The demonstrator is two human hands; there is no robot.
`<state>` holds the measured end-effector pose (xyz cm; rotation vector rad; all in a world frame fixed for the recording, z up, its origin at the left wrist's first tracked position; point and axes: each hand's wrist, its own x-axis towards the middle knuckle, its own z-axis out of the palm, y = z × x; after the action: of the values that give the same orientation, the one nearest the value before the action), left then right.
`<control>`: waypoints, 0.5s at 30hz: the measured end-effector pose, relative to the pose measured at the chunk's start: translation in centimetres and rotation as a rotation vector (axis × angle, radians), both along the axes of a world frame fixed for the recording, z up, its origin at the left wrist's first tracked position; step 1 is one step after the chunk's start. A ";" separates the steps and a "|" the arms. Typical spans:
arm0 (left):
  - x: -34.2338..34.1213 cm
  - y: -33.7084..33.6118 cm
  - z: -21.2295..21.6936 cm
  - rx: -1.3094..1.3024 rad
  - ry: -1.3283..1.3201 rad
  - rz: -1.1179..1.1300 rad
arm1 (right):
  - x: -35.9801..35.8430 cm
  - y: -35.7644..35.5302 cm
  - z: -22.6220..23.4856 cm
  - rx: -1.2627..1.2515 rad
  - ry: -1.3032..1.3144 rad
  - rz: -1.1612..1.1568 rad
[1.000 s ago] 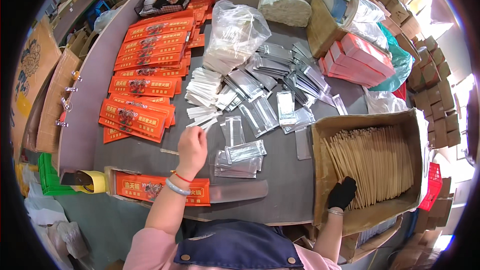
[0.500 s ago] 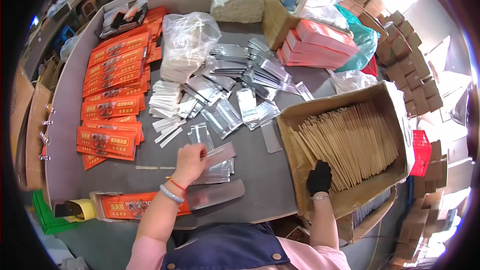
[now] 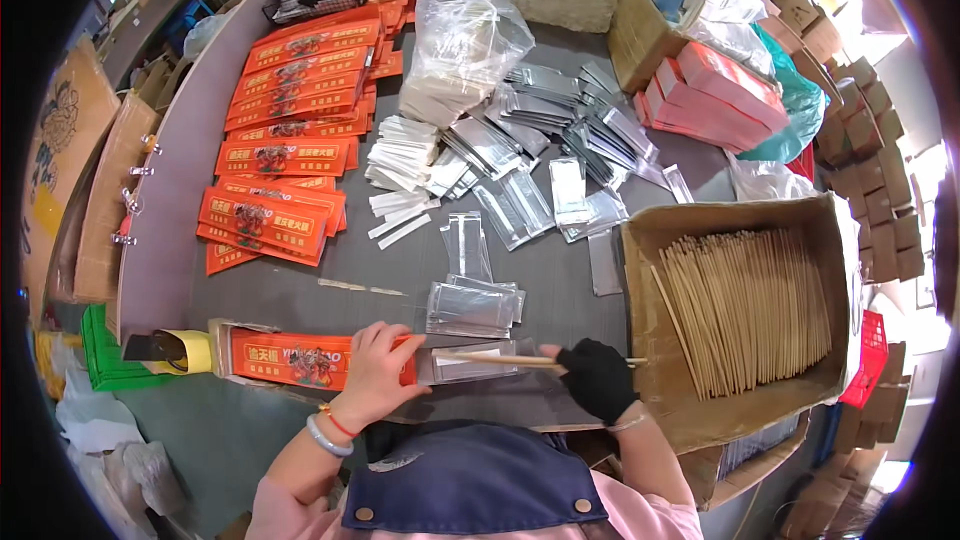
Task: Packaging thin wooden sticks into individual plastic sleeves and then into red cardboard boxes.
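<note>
**Right hand [image 3: 600,385] moved out of the carton [image 3: 750,420]**

Left to right: left hand [image 3: 380,368], spread over red sleeves [image 3: 290,355], its grip unclear; clear pouch [image 3: 465,372]; wooden sticks [image 3: 500,358] (over or inside it, indistinguishable), held in the gloved right hand.

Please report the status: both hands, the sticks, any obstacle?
Left hand on red packets. Gloved right hand holding wooden sticks. Nothing visibly in the way.

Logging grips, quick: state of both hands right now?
Left hand: over red packets; whether closed, cannot tell.
Right hand: gloved, closed on wooden sticks.
</note>
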<state>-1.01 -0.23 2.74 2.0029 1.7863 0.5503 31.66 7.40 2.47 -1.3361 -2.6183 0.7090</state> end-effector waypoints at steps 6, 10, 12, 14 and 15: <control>1.8 -1.2 -2.2 -0.062 0.029 -0.116 | -9.4 -1.7 -7.7 0.005 0.381 0.242; 1.6 -0.6 -0.7 0.006 0.123 -0.068 | -6.1 0.1 -7.2 0.224 0.451 -0.065; 1.4 -0.2 -1.8 0.029 0.109 -0.076 | -4.7 -0.3 -6.4 0.022 0.206 -0.213; 3.1 1.0 -1.7 0.047 0.038 -0.108 | -6.5 -2.6 -9.8 -0.018 0.342 -0.269; 3.6 1.5 -2.3 0.051 0.025 -0.137 | -8.6 -4.1 -11.9 -0.016 0.573 -0.334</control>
<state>2.60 1.26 0.46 2.1564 1.6497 0.5351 23.10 3.28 -9.39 -1.2882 -1.8962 0.8942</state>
